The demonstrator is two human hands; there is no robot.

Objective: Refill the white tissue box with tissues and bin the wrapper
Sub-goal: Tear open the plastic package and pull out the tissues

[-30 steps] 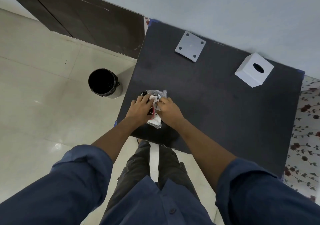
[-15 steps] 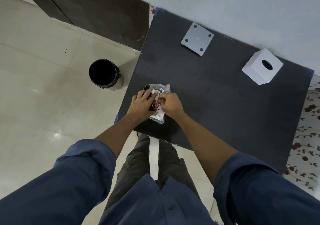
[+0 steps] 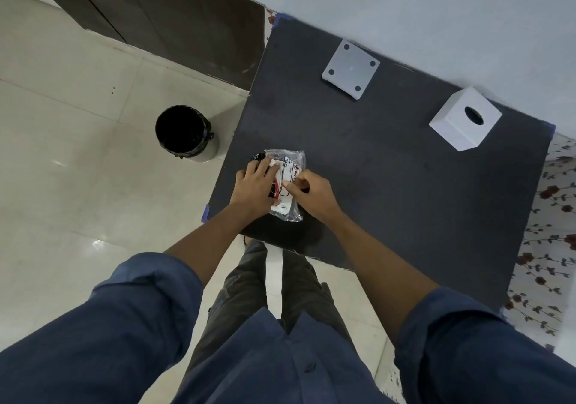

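Two hands are engaged on one sealed tissue pack (image 3: pixel 285 182), which lies on the near left part of the dark table (image 3: pixel 389 185). Furthest left, on the tiled floor just off the table's edge, the black-lined bin (image 3: pixel 184 132) stands open, so the wrapper can later be dropped there with a short reach. Next, the left hand (image 3: pixel 254 185) is laid flat over the pack's left side, its fingers (image 3: pixel 265 166) spread and pressing down; this anchoring should be kept firm so that the pack does not slide while the film is pulled. Beside it, the right hand (image 3: pixel 311 193) is curled, its fingers pinched narrowly on the clear film near the printed label. Whether a seam has already been caught cannot be told. The step in hand appears to be the opening of the wrapper, and it is best done by a small, steady tear along a seam, so that the tissues are not ripped or scattered. Further right and far back, a square white base plate (image 3: pixel 350 68) with four dark pads lies face up, and the white tissue box (image 3: pixel 464 120) stands well apart, apparently the shell with its round hole uppermost. The freed stack would then be carried across to these two parts.
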